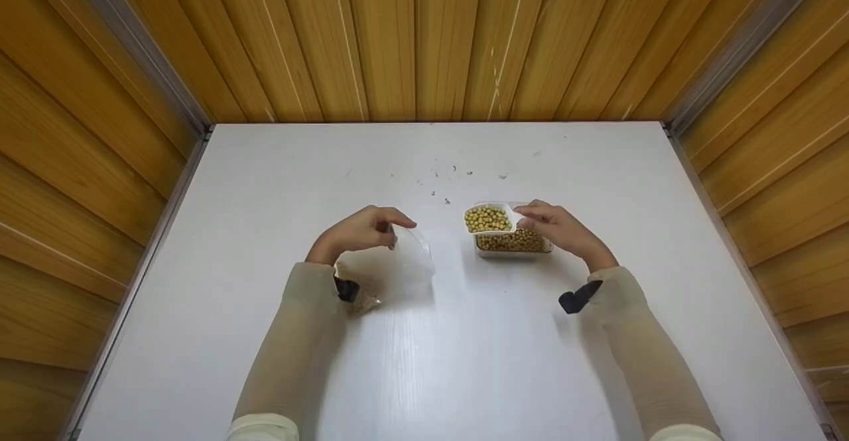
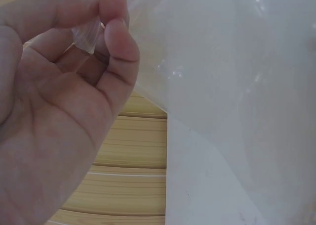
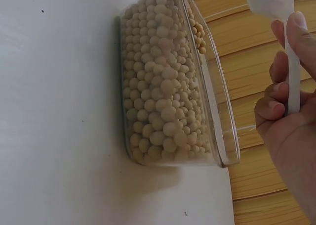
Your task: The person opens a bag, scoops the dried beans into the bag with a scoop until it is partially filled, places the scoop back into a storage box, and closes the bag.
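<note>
My left hand (image 1: 361,230) pinches the edge of a clear plastic bag (image 1: 414,265) between thumb and fingers. In the left wrist view the bag (image 2: 212,71) spreads out to the right of the fingertips. My right hand (image 1: 564,230) grips the handle of a white scoop (image 3: 294,81). Heaped in its bowl are yellow soybeans (image 1: 487,219). The scoop overlaps the back of a clear rectangular container (image 1: 514,254) in the head view. Soybeans (image 3: 153,86) fill most of that container, which stands on the table.
Small pale bits (image 1: 366,303) show near the bag's lower end, by the left wrist. Several dark specks (image 1: 446,200) lie scattered on the white table (image 1: 278,169) toward the back. Wood-patterned panels (image 1: 411,43) enclose the table at the back and both sides.
</note>
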Motion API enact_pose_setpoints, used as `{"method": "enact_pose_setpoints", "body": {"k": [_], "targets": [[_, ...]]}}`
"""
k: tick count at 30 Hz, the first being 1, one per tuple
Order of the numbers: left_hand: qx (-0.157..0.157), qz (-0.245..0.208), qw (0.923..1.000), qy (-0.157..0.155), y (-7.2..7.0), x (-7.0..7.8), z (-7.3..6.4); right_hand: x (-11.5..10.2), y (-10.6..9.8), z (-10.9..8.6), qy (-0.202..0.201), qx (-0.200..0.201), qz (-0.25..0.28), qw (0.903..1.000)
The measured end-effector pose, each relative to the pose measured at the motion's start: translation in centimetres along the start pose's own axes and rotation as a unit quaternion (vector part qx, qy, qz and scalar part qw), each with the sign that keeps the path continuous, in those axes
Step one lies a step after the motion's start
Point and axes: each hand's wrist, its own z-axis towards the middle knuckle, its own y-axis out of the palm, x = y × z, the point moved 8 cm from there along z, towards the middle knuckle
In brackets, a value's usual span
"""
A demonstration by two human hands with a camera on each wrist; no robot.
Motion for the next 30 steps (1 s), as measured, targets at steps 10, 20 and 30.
{"method": "enact_pose_setpoints", "body": {"k": [10,20,30], "targets": [[-0.003,0.001,1.0,-0.001,0.0,1.8,-0.5,-1.0,1.6,0.8,0.001,-0.024,-0.021,0.9995],[0.002,0.002,1.0,0.006,0.0,0.0,0.2,-1.0,3.0,1.9,-0.008,-0.032,-0.03,0.999],[0.008,0.016,0.9998,-0.005,-0.1,0.0,0.3,-5.6,4.0,1.3,-0.03,-0.053,-0.02,0.9979]]}}
